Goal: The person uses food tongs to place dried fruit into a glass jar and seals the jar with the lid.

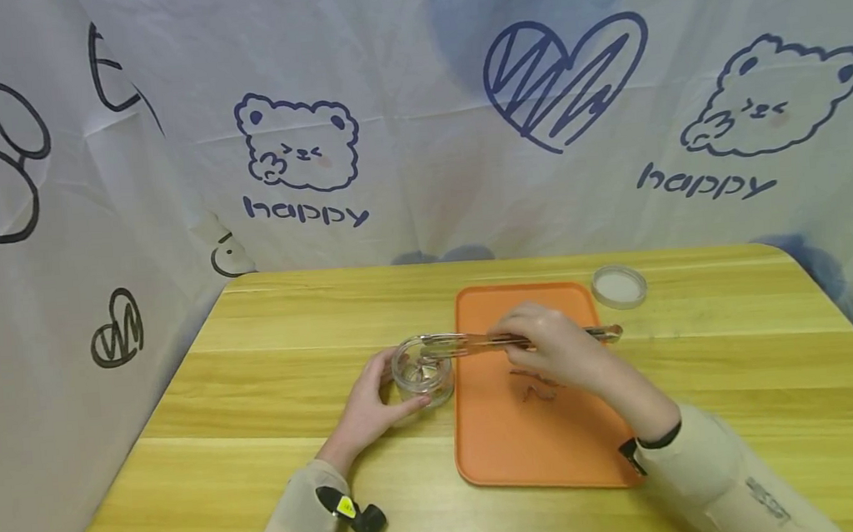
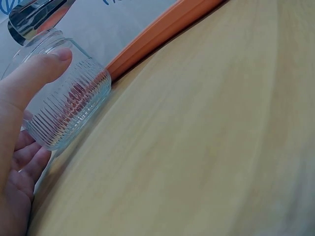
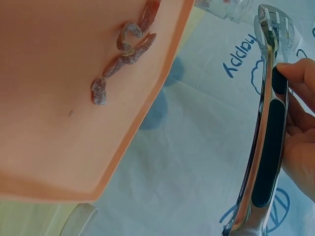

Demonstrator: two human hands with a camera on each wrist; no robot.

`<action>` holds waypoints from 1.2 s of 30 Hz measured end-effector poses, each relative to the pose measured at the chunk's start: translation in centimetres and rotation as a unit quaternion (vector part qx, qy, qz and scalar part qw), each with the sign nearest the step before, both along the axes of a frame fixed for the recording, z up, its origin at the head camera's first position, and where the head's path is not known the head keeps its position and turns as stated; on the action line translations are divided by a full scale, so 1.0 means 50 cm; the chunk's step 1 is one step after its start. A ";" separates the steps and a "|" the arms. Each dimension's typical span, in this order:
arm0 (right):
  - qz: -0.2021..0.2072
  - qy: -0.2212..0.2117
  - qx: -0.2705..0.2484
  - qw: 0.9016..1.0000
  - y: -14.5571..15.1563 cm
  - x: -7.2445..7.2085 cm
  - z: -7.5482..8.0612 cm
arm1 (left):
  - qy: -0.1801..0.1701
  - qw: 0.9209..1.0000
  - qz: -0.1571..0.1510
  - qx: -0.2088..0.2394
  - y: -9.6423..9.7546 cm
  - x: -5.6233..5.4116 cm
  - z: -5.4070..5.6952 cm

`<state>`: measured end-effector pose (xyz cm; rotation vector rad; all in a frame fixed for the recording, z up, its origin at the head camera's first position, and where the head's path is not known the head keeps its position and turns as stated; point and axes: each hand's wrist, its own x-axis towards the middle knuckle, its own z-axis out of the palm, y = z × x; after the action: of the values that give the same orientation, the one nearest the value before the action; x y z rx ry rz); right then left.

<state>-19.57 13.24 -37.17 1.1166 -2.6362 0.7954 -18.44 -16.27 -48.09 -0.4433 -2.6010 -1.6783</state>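
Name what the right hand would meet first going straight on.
The right hand and its tongs would likely meet the glass jar first, though they might pass over it; height is unclear.

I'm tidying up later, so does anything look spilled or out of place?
Only a small dark speck on the tray, apart from the strips, looks odd: perhaps a stray crumb, though it's too small to tell.

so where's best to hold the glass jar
Probably round the ribbed body of the glass jar, from its left, where the left hand holds it: the body is rounded, its open mouth stays free, and the tongs and orange tray sit on its right.
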 end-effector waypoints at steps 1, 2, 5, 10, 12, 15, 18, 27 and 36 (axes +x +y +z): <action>-0.002 0.000 0.000 1.000 0.001 0.001 0.000 | -0.001 1.000 0.001 0.000 0.000 0.000 0.000; -0.005 0.000 0.001 1.000 0.003 0.002 -0.001 | -0.001 1.000 0.001 -0.001 0.000 0.000 0.000; -0.011 -0.005 -0.001 1.000 0.009 0.006 -0.002 | -0.001 1.000 0.001 -0.002 0.000 0.001 0.000; -0.019 -0.023 -0.013 0.999 0.024 0.012 0.000 | 0.002 1.000 -0.001 -0.003 0.001 0.000 -0.001; -0.024 -0.020 -0.015 0.999 0.032 0.013 0.001 | 0.002 1.000 -0.001 -0.003 0.000 0.000 -0.001; -0.032 -0.008 -0.009 0.999 0.044 0.014 0.002 | 0.003 1.000 -0.001 -0.003 0.000 -0.001 -0.002; -0.043 -0.007 -0.005 0.999 0.058 0.017 0.002 | 0.004 1.000 0.000 -0.005 0.000 -0.002 -0.003; -0.071 -0.010 0.007 0.997 0.110 0.029 -0.006 | 0.003 1.000 0.001 -0.007 0.001 -0.002 -0.002; -0.095 -0.014 0.009 0.995 0.164 0.039 -0.022 | 0.008 1.000 -0.001 -0.006 0.000 -0.003 -0.003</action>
<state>-17.63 21.43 -38.24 0.8467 -2.7257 0.7548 -18.61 -16.29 -48.26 -0.4567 -2.6021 -1.6525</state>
